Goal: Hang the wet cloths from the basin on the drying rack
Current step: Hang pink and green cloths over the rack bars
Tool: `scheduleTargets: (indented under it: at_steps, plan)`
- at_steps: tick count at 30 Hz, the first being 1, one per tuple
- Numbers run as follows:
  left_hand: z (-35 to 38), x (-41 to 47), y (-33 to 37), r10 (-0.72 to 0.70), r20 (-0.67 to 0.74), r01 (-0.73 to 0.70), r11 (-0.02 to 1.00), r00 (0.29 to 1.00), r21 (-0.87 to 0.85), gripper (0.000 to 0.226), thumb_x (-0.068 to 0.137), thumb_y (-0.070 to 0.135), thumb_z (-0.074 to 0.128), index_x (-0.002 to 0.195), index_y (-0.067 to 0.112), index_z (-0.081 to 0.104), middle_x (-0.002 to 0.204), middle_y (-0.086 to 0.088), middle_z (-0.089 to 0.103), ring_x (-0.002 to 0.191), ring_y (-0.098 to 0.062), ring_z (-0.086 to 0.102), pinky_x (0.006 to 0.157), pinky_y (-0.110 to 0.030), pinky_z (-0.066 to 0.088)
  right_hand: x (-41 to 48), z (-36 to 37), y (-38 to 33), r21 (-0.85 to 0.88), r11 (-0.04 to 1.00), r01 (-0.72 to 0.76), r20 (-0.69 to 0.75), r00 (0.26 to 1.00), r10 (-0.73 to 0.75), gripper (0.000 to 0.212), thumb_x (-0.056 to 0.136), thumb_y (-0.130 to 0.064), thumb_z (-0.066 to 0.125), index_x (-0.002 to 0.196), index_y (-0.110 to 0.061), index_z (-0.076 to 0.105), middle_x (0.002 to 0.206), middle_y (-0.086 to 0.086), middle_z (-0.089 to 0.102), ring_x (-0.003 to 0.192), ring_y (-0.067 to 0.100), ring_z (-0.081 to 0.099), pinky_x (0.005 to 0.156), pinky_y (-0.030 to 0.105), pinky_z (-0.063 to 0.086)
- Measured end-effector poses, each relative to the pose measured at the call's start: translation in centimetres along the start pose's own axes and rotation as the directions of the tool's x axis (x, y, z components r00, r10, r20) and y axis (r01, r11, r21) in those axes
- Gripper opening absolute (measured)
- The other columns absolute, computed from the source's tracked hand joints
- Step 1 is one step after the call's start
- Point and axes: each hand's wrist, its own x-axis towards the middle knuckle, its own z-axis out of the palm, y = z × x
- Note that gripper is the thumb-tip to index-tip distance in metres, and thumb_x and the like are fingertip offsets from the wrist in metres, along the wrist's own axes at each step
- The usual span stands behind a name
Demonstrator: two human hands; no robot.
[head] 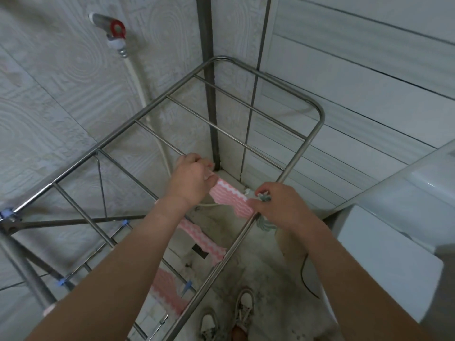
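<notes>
In a tiled corner beside a steel drying rack (pixel 167 96), a person holds a pink-and-white zigzag cloth (pixel 231 196) stretched between both hands, just above the rack's near side rail. The left hand (pixel 192 178) pinches the cloth's far end with curled fingers over one of the cross rods. The right hand (pixel 278 205) grips the near end at the side rail, and a grey-green piece of fabric (pixel 263 223) is bunched in the same grasp, its tail hanging down outside the rail. Two more pink zigzag cloths already hang on the rack closer to the person: a second pink cloth (pixel 202 242) draped over the next rod, and a third pink cloth (pixel 167 289) on the rod below it in the frame. A tap with a red handle (pixel 117 28) juts from the wall at upper left, with a white hose (pixel 138 87) running down behind the rack. A white appliance (pixel 384 254) stands to the right, and a pair of pale shoes (pixel 243 308) lies on the stained floor below.
</notes>
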Motion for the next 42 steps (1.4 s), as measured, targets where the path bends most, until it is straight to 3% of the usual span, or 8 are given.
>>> scheduleTargets:
  at_steps: [5,10,15,20,26,35,38,42]
  plan:
    - [-3.9,-4.4,5.8,0.209,0.397,0.143,0.706,0.894,-0.693,0.034,0.086,0.038,0.06,0.109,0.014,0.066,0.099,0.004,0.07,0.091,-0.008,0.066,0.087,-0.03,0.052,-3.0,-5.1,-1.7,0.542,0.838,-0.064,0.105,0.994,0.008,0.019,0.088,-0.015,0.064,0.106,-0.011,0.07,0.089,0.004,0.074,0.082,0.023,0.071,0.076,0.031,0.059]
    - [-4.1,-7.5,7.3,0.197,0.256,0.097,0.582,0.947,-0.807,0.021,0.086,0.021,0.065,0.102,0.008,0.066,0.097,-0.007,0.073,0.088,-0.022,0.07,0.083,-0.034,0.054,-4.6,-5.6,-4.7,0.676,0.737,0.021,-0.006,1.0,-0.023,0.018,0.091,-0.013,0.061,0.103,-0.011,0.073,0.087,0.004,0.075,0.078,0.017,0.072,0.065,0.024,0.058]
    - [-5.8,-8.8,5.4,0.052,0.115,0.057,0.625,0.992,-0.779,0.012,0.09,0.014,0.055,0.087,0.018,0.067,0.075,-0.017,0.065,0.068,-0.021,0.054,0.064,-0.034,0.04,-5.8,-4.6,-7.1,0.19,0.929,0.319,-0.356,0.904,-0.238,0.019,0.094,-0.019,0.055,0.106,-0.019,0.071,0.084,-0.01,0.069,0.072,0.003,0.066,0.063,0.018,0.057]
    - [-8.7,-9.4,3.9,0.111,0.165,0.072,0.577,0.98,-0.813,0.018,0.091,0.029,0.056,0.1,0.014,0.058,0.074,-0.024,0.057,0.06,-0.025,0.051,0.056,-0.038,0.039,-5.7,-3.7,-8.9,0.614,0.783,0.098,-0.151,0.989,-0.006,0.027,0.097,-0.029,0.05,0.097,-0.012,0.07,0.087,0.005,0.073,0.078,0.02,0.07,0.068,0.03,0.057]
    - [-11.2,-9.5,0.2,0.048,0.128,0.061,0.685,0.991,-0.726,0.012,0.089,0.015,0.062,0.092,0.024,0.069,0.075,-0.006,0.068,0.066,-0.017,0.061,0.067,-0.03,0.048,-6.9,-5.4,-8.2,0.466,0.866,0.18,-0.213,0.973,-0.088,0.037,0.096,-0.033,0.051,0.084,-0.001,0.065,0.071,0.016,0.052,0.06,0.015,0.052,0.057,0.027,0.05]
    - [-10.1,-3.8,3.6,-0.156,-0.203,-0.069,0.604,0.967,-0.794,0.017,0.088,0.004,0.061,0.082,0.02,0.066,0.071,0.002,0.065,0.06,-0.002,0.058,0.059,-0.013,0.048,-4.9,-6.1,-4.5,0.923,0.353,0.152,-0.16,0.987,-0.005,0.019,0.094,-0.011,0.054,0.093,-0.006,0.072,0.095,0.007,0.075,0.093,0.02,0.07,0.083,0.035,0.058]
    - [-8.3,-0.5,4.4,-0.231,-0.173,-0.042,0.483,0.957,-0.875,0.013,0.088,0.004,0.061,0.083,0.014,0.068,0.072,0.001,0.069,0.067,-0.009,0.064,0.069,-0.024,0.055,-2.5,-6.3,-3.1,0.914,0.38,0.142,-0.162,0.987,0.021,0.02,0.095,-0.013,0.054,0.099,-0.005,0.071,0.102,0.007,0.074,0.099,0.02,0.07,0.086,0.032,0.057]
    - [-5.1,3.4,4.1,-0.257,-0.216,0.007,0.659,0.942,-0.752,0.011,0.085,0.017,0.066,0.083,0.006,0.069,0.077,-0.013,0.065,0.068,-0.018,0.057,0.065,-0.033,0.046,0.7,-5.8,-1.0,0.9,0.432,0.057,-0.095,0.993,0.067,0.02,0.096,-0.017,0.054,0.098,-0.007,0.071,0.101,0.008,0.074,0.097,0.019,0.07,0.086,0.03,0.057]
